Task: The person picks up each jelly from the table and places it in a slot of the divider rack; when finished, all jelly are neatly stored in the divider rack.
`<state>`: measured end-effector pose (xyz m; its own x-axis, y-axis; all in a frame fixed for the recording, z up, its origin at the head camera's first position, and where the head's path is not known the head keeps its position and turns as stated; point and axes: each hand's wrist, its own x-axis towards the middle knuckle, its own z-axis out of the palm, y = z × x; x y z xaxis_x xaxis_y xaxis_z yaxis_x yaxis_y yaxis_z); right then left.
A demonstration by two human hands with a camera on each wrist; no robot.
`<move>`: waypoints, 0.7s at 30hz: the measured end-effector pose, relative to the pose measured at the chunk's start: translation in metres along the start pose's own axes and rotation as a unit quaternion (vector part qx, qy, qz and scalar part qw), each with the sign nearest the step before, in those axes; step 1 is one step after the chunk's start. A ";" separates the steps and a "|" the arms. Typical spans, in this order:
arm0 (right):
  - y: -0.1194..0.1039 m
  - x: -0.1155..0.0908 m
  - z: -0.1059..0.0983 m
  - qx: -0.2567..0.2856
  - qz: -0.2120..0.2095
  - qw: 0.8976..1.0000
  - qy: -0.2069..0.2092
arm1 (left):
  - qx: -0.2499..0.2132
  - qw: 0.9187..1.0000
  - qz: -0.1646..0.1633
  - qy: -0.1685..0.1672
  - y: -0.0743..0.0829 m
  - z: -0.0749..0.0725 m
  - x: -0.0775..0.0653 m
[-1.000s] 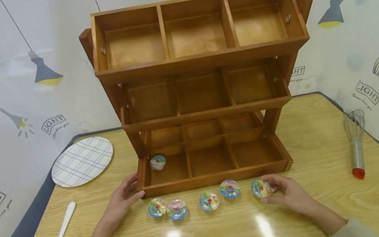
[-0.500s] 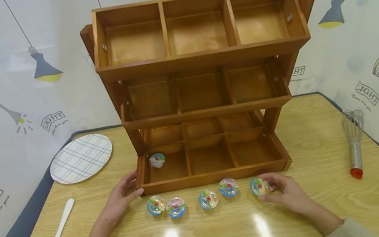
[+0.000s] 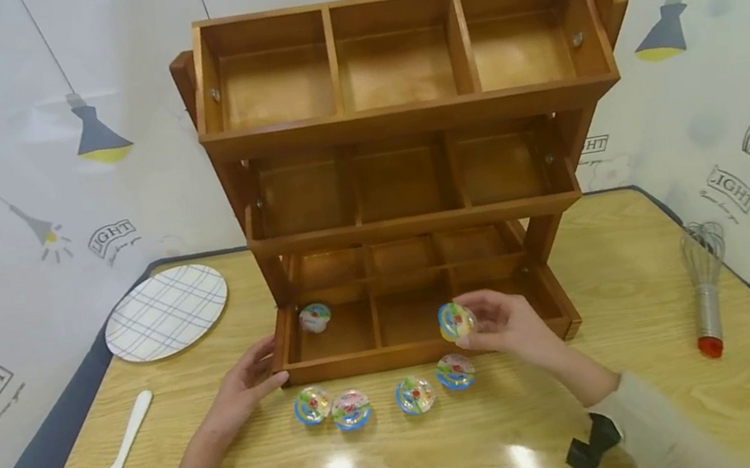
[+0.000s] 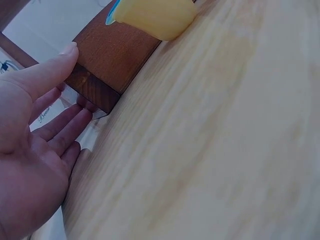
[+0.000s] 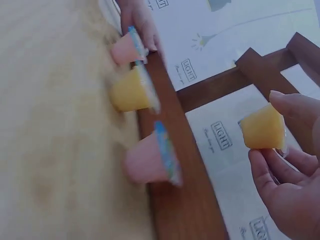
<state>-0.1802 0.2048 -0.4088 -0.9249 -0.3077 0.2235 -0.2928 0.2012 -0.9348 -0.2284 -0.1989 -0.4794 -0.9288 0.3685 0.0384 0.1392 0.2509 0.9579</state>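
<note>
A yellow jelly cup (image 3: 456, 321) with a printed foil lid is pinched between the thumb and fingers of my right hand (image 3: 511, 324). It is above the front board of the three-tier wooden shelf (image 3: 426, 353), near the bottom tier's middle and right compartments. My left hand (image 3: 244, 391) holds that shelf's lower left corner, thumb on the front and fingers along the side. Another jelly cup (image 3: 315, 317) lies tilted in the bottom left compartment. Before the shelf several more stand in a row, among them a pink jelly cup (image 5: 147, 162) and a yellow jelly cup (image 5: 131, 91).
A white checked plate (image 3: 166, 312) lies at the back left of the table, with a white knife (image 3: 118, 467) in front of it. Far to the right is a whisk (image 3: 708, 292) with a red end. A printed wall covering rises behind the shelf.
My right hand has lifted the rightmost jelly cup off the table and carried it left and up toward the bottom tier. The left hand has kept its place on the shelf corner.
</note>
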 end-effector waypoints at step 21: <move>-0.008 0.119 0.101 -0.244 0.086 0.960 -0.103 | 0.004 1.000 0.005 0.015 -0.003 0.000 0.000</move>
<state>-0.2637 0.0721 -0.4029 -0.9165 -0.3991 -0.0289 -0.2659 0.6615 -0.7012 -0.2289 -0.1990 -0.4821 -0.9369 0.3448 0.0574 0.1523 0.2550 0.9549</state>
